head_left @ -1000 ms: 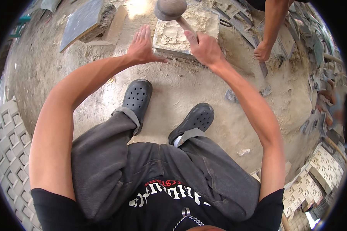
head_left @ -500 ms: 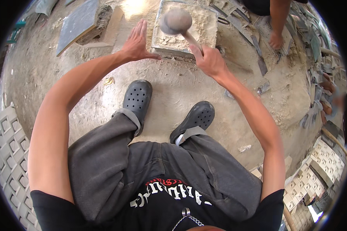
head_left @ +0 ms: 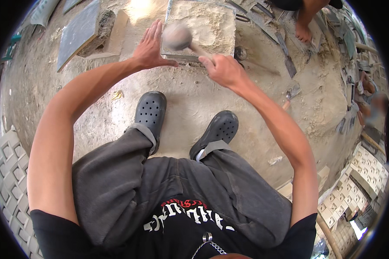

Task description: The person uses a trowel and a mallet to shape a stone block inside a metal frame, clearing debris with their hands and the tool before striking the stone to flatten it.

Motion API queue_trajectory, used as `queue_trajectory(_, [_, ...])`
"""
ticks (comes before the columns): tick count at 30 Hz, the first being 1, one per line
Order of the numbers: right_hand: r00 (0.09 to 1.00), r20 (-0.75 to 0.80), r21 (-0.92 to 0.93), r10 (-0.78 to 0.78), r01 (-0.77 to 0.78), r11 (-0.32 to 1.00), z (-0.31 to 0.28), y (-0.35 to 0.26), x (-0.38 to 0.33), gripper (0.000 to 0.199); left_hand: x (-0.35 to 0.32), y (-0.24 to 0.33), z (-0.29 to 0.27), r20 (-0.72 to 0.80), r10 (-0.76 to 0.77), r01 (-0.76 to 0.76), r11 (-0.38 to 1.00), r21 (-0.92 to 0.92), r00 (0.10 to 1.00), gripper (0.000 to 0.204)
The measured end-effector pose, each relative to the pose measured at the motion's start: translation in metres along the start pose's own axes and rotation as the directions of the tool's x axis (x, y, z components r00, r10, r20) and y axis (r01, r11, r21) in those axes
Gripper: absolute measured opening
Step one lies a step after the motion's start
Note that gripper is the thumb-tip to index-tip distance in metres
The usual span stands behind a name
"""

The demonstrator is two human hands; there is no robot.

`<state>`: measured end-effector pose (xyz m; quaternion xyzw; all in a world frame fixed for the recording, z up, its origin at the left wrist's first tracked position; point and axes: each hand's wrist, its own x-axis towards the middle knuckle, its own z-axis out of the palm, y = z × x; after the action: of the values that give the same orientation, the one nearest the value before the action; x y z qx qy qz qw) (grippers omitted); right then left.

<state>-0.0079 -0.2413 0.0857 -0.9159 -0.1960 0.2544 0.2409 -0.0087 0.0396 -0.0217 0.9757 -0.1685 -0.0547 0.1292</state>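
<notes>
My right hand (head_left: 225, 70) is wrapped round the wooden handle of a round-headed mallet (head_left: 177, 37). The mallet's head, slightly blurred, is over the near left corner of a square mould (head_left: 222, 52) with a pale rim. Sandy, crumbly material (head_left: 207, 19) fills the mould up to its edges. My left hand (head_left: 150, 52) is at the mould's left side, fingers stretched out and thumb pointing along the near edge. Whether the left palm presses on the mould's side cannot be made out.
A grey slab (head_left: 78, 34) leans on a block to the left. Trowels and flat metal tools (head_left: 286, 56) lie on the dusty floor to the right, near another person's foot (head_left: 303, 32). Patterned pale blocks (head_left: 350, 194) are stacked at the lower right.
The mallet has moved left and down, from over the mould's middle toward its near left corner. My left hand keeps its outstretched pose beside the mould. The whole view has shifted slightly.
</notes>
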Motion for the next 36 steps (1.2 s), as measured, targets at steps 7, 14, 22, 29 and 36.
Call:
queue_trajectory(7, [0.981,-0.182,-0.121,-0.066,0.044,0.992,0.002,0.0,0.004,0.06,-0.002,-0.015,-0.01,-0.105,0.047,-0.049,0.999,-0.023,0.993,0.159])
queue_trajectory(14, [0.896,-0.443,-0.071,0.033,-0.072,0.995,0.0,0.069,0.01,0.062,0.03,0.012,-0.009,-0.164,0.062,-0.062,0.998,0.005,0.985,0.146])
queue_trajectory(22, [0.911,-0.34,0.147,0.235,-0.196,0.97,-0.025,0.068,0.011,0.063,0.091,0.021,-0.009,-0.066,0.11,-0.091,0.966,0.242,0.992,0.141])
queue_trajectory(29, [0.9,-0.386,0.092,0.202,-0.18,0.979,-0.023,0.077,-0.009,0.062,0.102,0.031,-0.014,0.02,0.176,-0.174,0.937,0.304,0.984,0.137])
queue_trajectory(36, [0.918,-0.323,0.039,0.231,-0.231,0.972,-0.013,0.045,-0.016,0.061,0.098,0.032,-0.028,0.104,0.174,-0.198,0.933,0.3,0.979,0.142])
